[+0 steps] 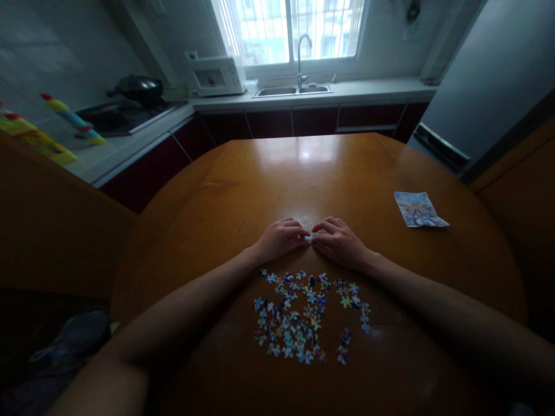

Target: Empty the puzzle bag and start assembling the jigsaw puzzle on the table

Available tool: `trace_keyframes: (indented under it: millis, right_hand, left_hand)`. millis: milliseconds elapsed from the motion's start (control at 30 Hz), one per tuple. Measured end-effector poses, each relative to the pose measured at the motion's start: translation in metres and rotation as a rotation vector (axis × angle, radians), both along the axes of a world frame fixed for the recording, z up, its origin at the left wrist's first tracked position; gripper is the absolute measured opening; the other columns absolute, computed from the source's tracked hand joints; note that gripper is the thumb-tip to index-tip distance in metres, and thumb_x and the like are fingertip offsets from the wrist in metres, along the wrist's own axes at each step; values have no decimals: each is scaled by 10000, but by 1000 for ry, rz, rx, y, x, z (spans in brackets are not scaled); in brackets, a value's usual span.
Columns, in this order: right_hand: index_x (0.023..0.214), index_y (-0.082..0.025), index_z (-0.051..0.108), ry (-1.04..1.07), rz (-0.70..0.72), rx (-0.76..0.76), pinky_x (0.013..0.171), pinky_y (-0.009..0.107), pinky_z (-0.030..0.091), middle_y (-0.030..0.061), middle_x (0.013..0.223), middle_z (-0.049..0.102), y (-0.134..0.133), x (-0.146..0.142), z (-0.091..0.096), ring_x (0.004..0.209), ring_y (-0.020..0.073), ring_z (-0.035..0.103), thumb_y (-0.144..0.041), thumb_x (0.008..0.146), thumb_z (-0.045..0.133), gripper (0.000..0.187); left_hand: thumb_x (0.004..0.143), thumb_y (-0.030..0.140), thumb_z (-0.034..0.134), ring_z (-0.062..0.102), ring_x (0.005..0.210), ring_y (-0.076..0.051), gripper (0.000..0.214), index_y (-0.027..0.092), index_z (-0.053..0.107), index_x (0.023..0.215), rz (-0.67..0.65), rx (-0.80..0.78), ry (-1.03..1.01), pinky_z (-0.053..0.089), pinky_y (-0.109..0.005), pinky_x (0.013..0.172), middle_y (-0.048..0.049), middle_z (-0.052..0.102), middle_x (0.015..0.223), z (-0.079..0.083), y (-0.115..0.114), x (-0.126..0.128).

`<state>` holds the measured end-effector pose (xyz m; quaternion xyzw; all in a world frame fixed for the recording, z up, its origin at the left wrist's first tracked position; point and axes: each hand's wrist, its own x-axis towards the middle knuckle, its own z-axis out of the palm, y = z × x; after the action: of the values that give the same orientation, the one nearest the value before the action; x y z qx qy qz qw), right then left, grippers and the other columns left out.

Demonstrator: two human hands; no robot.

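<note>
My left hand (284, 238) and my right hand (340, 241) meet near the middle of the wooden table. Between their fingertips are a few light-blue jigsaw puzzle pieces (309, 237), partly covered by the fingers. Both hands are closed in a pinch on these pieces, low over the tabletop; whether the pieces are joined I cannot tell. Closer to me, between my forearms, lies a spread of loose jigsaw pieces (288, 329) in blue, white, yellow and dark colours. A smaller cluster of pieces (346, 301) lies to its right.
A creased, printed picture sheet (418, 209) lies on the right of the round-ended table (303, 167). Beyond the table are a counter with a sink (277, 92), a microwave (219, 76), and a stove with a pan (139, 88). Bottles (71, 118) stand at left; a fridge is at right.
</note>
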<state>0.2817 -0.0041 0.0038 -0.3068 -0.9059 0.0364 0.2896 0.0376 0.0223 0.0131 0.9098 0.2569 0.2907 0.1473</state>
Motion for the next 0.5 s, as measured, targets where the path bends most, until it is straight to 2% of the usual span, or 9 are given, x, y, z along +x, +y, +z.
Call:
trace_keyframes:
  millis: [167, 267, 500]
  right_hand:
    - [946, -255, 770, 7, -15, -3, 924, 430, 461, 79, 1104, 711, -1, 2, 2, 1044, 252, 578, -245, 961, 624, 147]
    - [933, -243, 768, 23, -33, 3, 917, 418, 466, 76, 1076, 714, -2, 3, 3, 1031, 246, 581, -237, 964, 612, 159]
    - [955, -258, 778, 5, -1, 9, 921, 417, 476, 70, 1090, 710, -3, 4, 4, 1024, 240, 577, -273, 982, 591, 190]
  left_hand:
    - [966, 281, 624, 616, 827, -158, 162, 186, 753, 945, 47, -2, -62, 516, -287, 760, -52, 707, 850, 9, -3, -1]
    - [968, 236, 568, 602, 816, -159, 199, 181, 747, 902, 15, -21, -13, 505, -296, 757, -50, 695, 837, 16, -5, -5]
    - [948, 335, 644, 613, 820, -152, 168, 235, 770, 896, -49, 10, 97, 490, -287, 762, -25, 711, 852, 14, -8, -6]
